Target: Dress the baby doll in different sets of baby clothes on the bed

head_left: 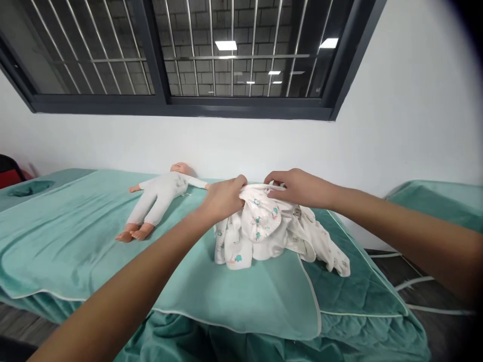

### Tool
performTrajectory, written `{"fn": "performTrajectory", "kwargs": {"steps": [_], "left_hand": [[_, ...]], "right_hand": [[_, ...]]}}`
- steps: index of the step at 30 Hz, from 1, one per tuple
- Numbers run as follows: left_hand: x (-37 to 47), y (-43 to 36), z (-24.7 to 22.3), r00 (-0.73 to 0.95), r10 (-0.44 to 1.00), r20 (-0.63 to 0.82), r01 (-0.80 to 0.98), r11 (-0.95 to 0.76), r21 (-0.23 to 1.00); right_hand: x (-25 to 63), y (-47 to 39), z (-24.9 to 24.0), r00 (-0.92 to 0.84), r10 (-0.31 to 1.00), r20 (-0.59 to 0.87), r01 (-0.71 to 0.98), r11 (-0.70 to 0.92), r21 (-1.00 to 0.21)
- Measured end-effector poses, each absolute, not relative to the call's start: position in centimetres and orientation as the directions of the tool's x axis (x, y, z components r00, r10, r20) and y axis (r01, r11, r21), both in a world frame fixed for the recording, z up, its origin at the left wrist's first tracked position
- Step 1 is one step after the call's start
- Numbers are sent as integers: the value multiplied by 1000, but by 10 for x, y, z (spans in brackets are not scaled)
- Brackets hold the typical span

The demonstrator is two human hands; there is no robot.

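Observation:
A white baby garment with small teal and pink prints (260,216) is stretched between both hands above the green bed cover. My left hand (225,199) grips its upper left edge, fingers closed. At the upper right edge, my right hand (298,187) pinches the cloth between thumb and fingers. More white clothing (320,241) lies bunched beneath and to the right, one sleeve trailing toward the bed's right side. A baby doll in a white suit (162,193) lies on its back to the left, its head near the wall and its feet bare.
The green cover (94,201) spreads over the bed, with its edge along the front. Behind stands a white wall (226,141) under a barred window (241,108). White cables (433,309) run along the floor at right. A red and black item (10,173) is at far left.

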State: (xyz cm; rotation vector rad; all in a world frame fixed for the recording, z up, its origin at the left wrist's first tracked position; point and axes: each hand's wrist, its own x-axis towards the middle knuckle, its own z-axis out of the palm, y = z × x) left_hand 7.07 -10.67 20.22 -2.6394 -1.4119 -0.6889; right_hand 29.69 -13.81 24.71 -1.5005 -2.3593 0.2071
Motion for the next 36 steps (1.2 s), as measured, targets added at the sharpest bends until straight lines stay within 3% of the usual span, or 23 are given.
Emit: {"fn": "performTrajectory", "kwargs": {"steps": [4,8,10,14,16,18,21,25,29,33,36], "left_hand": [[80,-112,207,455,758,467,879,-466,-100],[81,-113,208,473,687,552,869,-469,-160],[78,-110,208,383,725,572,897,-441,-42],[75,-107,204,142,826,545,882,-356,310],[73,-115,199,109,847,520,764,-406,502],[68,-130,190,185,846,500,576,-506,642],[48,-154,172,335,766,549,397,-643,655],[17,-168,139,295,754,587,471,-649,597],[-11,-173,104,176,820,545,493,-553,672],[-66,-192,67,-182,873,452,532,-299,792],[-132,-219,36,-470,808,356,592,-11,806]], "right_hand": [[306,-135,238,-337,942,-6,901,320,-293],[303,-134,225,-454,884,-114,836,378,-398],[297,-134,214,-487,866,-111,771,367,-520],[271,-137,184,-398,917,-3,543,233,-807],[254,-140,168,-371,928,-11,316,115,-942],[238,-144,153,-361,932,-13,55,8,-998],[222,-149,135,-323,945,50,-213,-21,-977],[197,-149,118,-295,951,98,-331,-5,-944],[165,-153,98,-409,905,121,-301,-9,-953],[167,-161,63,-570,822,24,-9,24,-1000],[191,-165,31,-508,854,-113,165,-33,-986]]}}
